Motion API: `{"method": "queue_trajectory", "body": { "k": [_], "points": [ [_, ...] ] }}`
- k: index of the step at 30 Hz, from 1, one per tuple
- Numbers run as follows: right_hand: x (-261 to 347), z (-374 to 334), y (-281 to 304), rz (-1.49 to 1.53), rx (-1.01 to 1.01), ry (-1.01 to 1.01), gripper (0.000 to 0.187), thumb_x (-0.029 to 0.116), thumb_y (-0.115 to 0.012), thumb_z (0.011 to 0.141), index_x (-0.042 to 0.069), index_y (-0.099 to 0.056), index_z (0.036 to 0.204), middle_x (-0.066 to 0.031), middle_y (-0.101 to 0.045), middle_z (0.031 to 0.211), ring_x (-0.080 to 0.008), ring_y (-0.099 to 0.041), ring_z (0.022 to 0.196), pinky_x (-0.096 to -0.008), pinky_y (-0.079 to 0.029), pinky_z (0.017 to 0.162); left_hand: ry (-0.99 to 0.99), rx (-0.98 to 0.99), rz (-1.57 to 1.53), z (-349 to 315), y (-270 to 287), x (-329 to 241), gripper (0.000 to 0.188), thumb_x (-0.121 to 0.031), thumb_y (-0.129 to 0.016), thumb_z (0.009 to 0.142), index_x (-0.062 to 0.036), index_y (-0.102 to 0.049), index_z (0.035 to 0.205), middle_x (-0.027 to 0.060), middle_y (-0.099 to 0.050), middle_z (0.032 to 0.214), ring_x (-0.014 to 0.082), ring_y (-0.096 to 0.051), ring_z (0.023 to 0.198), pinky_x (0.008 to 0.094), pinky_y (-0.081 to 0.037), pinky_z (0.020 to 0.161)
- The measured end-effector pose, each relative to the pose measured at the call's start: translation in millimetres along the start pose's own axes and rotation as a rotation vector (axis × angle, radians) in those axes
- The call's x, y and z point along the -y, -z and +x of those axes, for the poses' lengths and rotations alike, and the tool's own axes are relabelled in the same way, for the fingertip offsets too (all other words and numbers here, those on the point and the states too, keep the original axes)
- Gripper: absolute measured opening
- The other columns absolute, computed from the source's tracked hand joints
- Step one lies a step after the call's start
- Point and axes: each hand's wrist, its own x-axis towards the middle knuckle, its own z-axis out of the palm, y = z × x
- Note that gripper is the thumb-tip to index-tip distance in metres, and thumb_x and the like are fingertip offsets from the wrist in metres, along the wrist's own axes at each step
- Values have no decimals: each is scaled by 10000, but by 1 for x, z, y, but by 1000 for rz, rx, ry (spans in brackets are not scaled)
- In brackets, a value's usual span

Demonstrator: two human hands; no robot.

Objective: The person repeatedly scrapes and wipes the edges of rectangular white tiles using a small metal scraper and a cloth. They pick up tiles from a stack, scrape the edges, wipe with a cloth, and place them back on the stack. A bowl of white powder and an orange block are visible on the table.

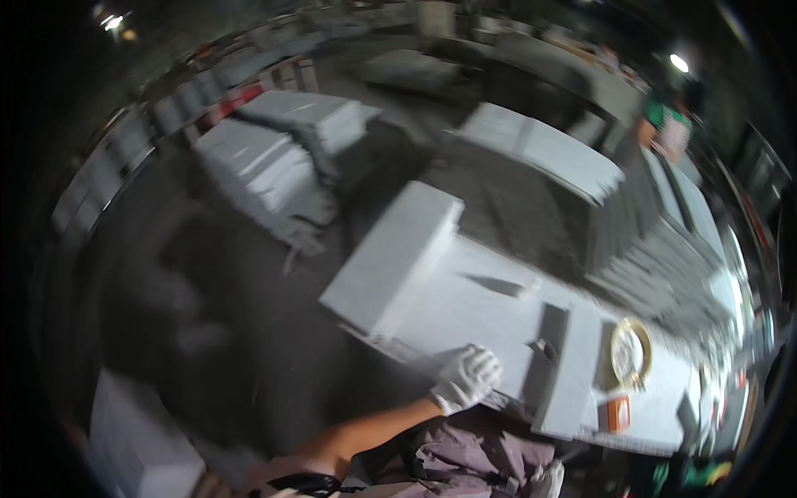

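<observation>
My left hand [467, 380], in a white glove, is over the near edge of a pale stone-topped bench [473, 307]. Its fingers are curled together; whatever they may hold is hidden. To its left, a thick pale block [394, 261] lies across the bench. On its right, a narrow pale slab [569, 373] stands across the top beside a dark shadow. A small pale object [527, 289] sits farther back, too blurred to name. What looks like my right hand [550, 481], also white-gloved, hangs low by my clothing at the lower edge, its fingers indistinct.
A round yellow-rimmed container [631, 353] and a small orange box [618, 412] stand on the bench's right part. Stacked slabs [656, 241] rise at the right, with a person [667, 129] in green behind. More stone stacks [266, 166] stand at far left; a pale block [141, 440] is at near left.
</observation>
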Motion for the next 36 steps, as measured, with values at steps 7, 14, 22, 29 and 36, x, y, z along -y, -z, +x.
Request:
{"method": "queue_trajectory", "body": {
  "k": [7, 14, 22, 29, 36],
  "points": [
    [-9, -28, 25, 129, -99, -48, 178, 267, -685, 1072, 115, -592, 1072, -30, -630, 884, -156, -634, 725, -304, -564, 615, 4, -99, -70, 11, 1, -6, 250, -264, -707, 928, -121, -725, 1131, 93, -677, 1206, 299, -619, 1239, 512, -500, 1075],
    [-17, -27, 32, 69, -164, -37, 245, 273, -748, 1018, 110, -621, 1149, -23, -648, 932, -186, -703, 821, -307, -587, 663, 49, -97, -38, 6, -6, -8, 222, -229, -722, 936, -139, -726, 1139, 76, -683, 1215, 293, -629, 1235, 496, -488, 1094],
    [-32, -23, 51, 159, -46, -16, 153, 240, -669, 1080, 102, -611, 1111, -22, -628, 903, -134, -615, 720, -254, -518, 599, 225, -161, -310, 20, 1, -15, 150, -173, -736, 916, -61, -755, 1013, 114, -743, 1102, 360, -668, 1124, 490, -513, 1037],
    [-32, -12, 67, 97, -150, -129, 209, 273, -699, 1068, 87, -630, 1133, -32, -663, 916, -146, -644, 732, -283, -550, 608, -136, 89, -457, 82, 24, -114, 224, -215, -687, 960, -68, -735, 1122, 103, -699, 1203, 302, -649, 1199, 470, -507, 1097],
    [7, -18, 62, 123, -6, -237, 249, 291, -685, 1078, 59, -633, 1154, -51, -711, 942, -120, -664, 755, -259, -555, 616, -395, 695, -41, 145, -51, -152, 721, -573, -371, 1091, -126, -395, 1656, 118, -373, 1726, 314, -279, 1617, 508, -121, 1339]
  ]
}}
